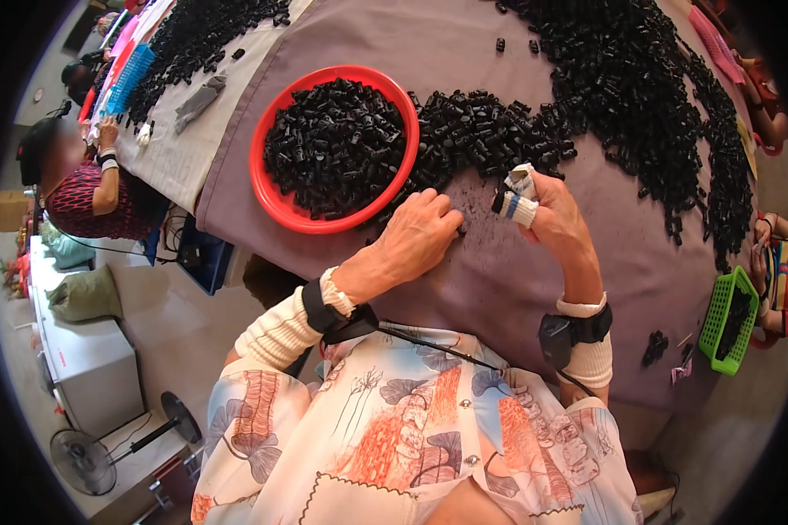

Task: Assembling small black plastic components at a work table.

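Observation:
My left hand (pixel 411 238) is closed with its fingers curled down over the table, just right of a red basin (pixel 262 188) heaped with small black plastic pieces (pixel 337 144). Whatever its fingertips hold is hidden. To the right, my right hand (pixel 562 223) is raised, thumb and fingers pinched together, and white striped cloth covers (pixel 521 208) wrap its fingers. A small black piece (pixel 499 201) shows at those wrapped fingertips. Behind both hands a band of loose black pieces (pixel 490 131) runs across the purple-grey tablecloth (pixel 499 289).
A large heap of black pieces (pixel 622 87) spreads over the far right. A green basket (pixel 728 319) sits at the table's right edge, near a few loose pieces (pixel 655 347). Co-workers sit at left and right; a blue basket (pixel 131 77) stands far left. A fan (pixel 83 461) is at lower left.

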Available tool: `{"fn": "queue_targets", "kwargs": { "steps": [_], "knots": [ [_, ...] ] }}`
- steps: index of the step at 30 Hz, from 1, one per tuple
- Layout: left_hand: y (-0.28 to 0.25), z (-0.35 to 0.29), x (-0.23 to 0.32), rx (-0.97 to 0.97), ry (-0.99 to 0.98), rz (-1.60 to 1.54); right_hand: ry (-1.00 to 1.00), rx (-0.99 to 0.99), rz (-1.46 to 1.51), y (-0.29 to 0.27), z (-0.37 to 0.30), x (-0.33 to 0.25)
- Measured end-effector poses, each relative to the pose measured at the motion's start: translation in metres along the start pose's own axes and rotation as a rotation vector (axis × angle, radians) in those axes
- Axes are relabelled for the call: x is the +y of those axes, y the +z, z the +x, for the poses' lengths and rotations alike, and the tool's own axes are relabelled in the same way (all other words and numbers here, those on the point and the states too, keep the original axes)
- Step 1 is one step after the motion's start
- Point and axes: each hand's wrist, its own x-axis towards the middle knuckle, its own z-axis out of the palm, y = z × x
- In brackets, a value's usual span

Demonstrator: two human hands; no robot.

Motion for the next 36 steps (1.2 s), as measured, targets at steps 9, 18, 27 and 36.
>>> {"fn": "queue_targets", "kwargs": {
  "steps": [9,18,27,36],
  "knots": [
    [-0.055,-0.035,0.011,0.110,-0.417,-0.199,0.142,0.072,0.048,-0.017,-0.001,0.006],
    [-0.053,-0.083,0.009,0.062,-0.661,-0.007,0.036,0.136,0.041,-0.022,0.008,0.010],
    [-0.022,-0.075,0.017,0.093,-0.643,-0.055,0.061,0.211,0.108,-0.060,-0.009,0.029],
    [-0.015,-0.044,0.021,0.095,-0.605,-0.215,0.189,0.403,0.009,-0.092,0.012,0.042]
  ]
}}
